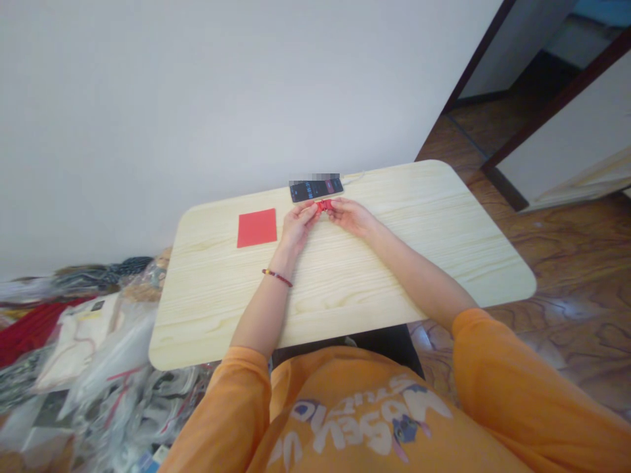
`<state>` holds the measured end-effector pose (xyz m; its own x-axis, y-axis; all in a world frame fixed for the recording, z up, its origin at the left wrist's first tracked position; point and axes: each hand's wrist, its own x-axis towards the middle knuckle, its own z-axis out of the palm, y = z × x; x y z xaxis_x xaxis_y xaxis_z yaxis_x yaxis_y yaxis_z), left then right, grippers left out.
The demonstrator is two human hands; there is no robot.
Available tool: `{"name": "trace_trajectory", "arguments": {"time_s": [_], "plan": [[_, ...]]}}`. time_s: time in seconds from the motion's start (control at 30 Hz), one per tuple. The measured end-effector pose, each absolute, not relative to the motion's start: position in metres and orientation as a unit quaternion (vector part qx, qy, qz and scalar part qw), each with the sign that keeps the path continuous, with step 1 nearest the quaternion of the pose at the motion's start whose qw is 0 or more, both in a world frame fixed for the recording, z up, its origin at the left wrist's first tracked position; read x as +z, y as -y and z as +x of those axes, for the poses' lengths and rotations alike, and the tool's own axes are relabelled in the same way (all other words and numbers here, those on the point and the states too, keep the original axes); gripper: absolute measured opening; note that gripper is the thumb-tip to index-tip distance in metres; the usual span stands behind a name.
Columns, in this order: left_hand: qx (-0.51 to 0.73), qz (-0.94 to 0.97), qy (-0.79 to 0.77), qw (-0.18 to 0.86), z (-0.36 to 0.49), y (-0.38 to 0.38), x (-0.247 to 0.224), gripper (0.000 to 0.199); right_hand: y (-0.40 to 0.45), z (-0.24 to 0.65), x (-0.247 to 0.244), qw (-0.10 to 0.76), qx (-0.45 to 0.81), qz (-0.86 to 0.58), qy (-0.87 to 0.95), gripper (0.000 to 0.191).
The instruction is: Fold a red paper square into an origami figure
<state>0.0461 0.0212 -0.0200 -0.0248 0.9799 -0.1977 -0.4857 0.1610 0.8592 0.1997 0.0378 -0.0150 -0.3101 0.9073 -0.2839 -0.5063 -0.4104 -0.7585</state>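
Observation:
A small piece of folded red paper is pinched between my two hands above the middle of the table. My left hand grips its left end, and my right hand grips its right end. The fingers partly cover the piece, so its exact shape is hard to make out. To the left of my left hand, a flat square stack of red paper lies on the tabletop. A phone with a lit screen lies just beyond my fingertips.
The pale wood-grain table stands against a white wall. A white cable runs from the phone's right end. Clothes and plastic-wrapped bags are heaped on the left. Wooden floor and a doorway are on the right.

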Motion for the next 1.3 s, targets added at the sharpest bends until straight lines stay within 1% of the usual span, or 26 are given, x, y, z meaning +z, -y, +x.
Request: {"name": "trace_trajectory", "arguments": {"time_s": [0.17, 0.33, 0.57, 0.8, 1.0, 1.1, 1.3], "plan": [[0.559, 0.259, -0.395, 0.682, 0.047, -0.019, -0.017, 0.01, -0.039, 0.2, -0.017, 0.442, 0.792, -0.338, 0.253, 0.008], [0.546, 0.258, -0.41, 0.684, 0.047, -0.02, -0.018, 0.008, -0.039, 0.201, -0.017, 0.424, 0.813, -0.319, 0.24, 0.005], [0.532, 0.263, -0.404, 0.696, 0.046, -0.019, -0.018, 0.008, -0.038, 0.202, -0.017, 0.413, 0.794, -0.326, 0.305, 0.002], [0.537, 0.272, -0.41, 0.685, 0.046, -0.019, -0.017, 0.008, -0.038, 0.203, -0.014, 0.414, 0.816, -0.316, 0.251, 0.004], [0.529, 0.288, -0.414, 0.682, 0.046, -0.02, -0.018, 0.01, -0.038, 0.204, -0.014, 0.421, 0.827, -0.303, 0.216, 0.011], [0.528, 0.276, -0.4, 0.697, 0.047, -0.018, -0.014, 0.008, -0.036, 0.204, -0.011, 0.417, 0.841, -0.288, 0.188, 0.014], [0.525, 0.206, -0.366, 0.74, 0.051, -0.011, -0.004, 0.014, -0.033, 0.205, -0.001, 0.39, 0.867, -0.275, 0.141, 0.029]]}}
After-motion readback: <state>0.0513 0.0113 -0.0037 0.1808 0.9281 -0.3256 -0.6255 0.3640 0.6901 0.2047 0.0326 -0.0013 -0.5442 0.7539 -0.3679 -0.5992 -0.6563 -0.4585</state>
